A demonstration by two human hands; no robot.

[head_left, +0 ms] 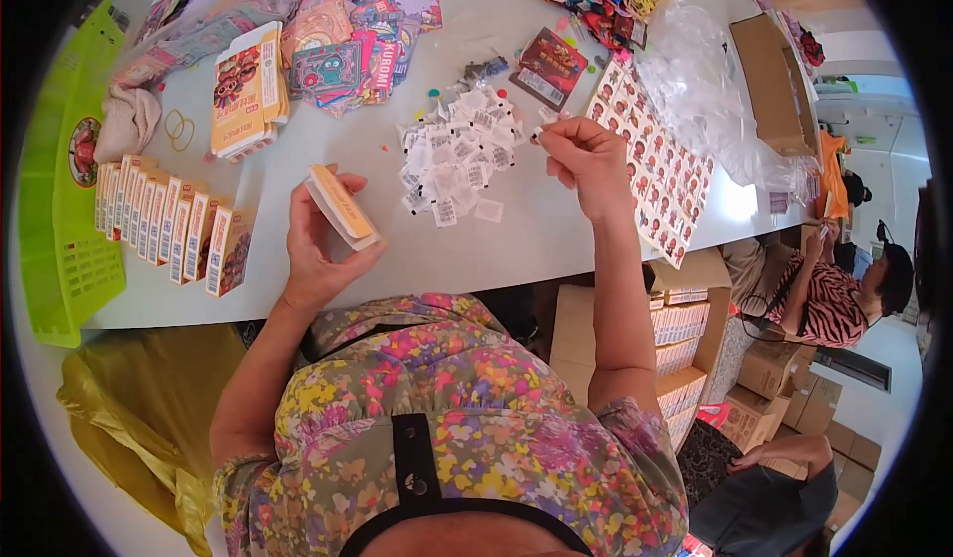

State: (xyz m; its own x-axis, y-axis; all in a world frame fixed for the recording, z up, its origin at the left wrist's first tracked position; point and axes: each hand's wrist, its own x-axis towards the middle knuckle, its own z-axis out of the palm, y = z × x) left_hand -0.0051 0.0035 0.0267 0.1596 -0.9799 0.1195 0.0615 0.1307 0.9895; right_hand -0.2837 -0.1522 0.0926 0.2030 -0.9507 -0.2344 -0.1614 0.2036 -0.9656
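Note:
My left hand (320,244) is closed round a small orange-and-white cardboard box (342,208), held tilted above the table near its front edge. With finger and thumb, my right hand (588,165) pinches what looks like a small white packet (545,120), mostly hidden by the fingers. Between the hands lies a loose pile of small white printed packets (457,155). A stack of flattened orange-and-white cartons (243,105) rests beyond my left hand. Several similar boxes (171,221) stand upright in a row to its left.
A character sticker sheet (650,150) lies right of my right hand, beside clear plastic bags (695,80). Colourful cards (362,41) and a dark red pack (552,66) lie farther back. A green basket (84,269) bounds the left. Other people (829,294) sit at right near cartons.

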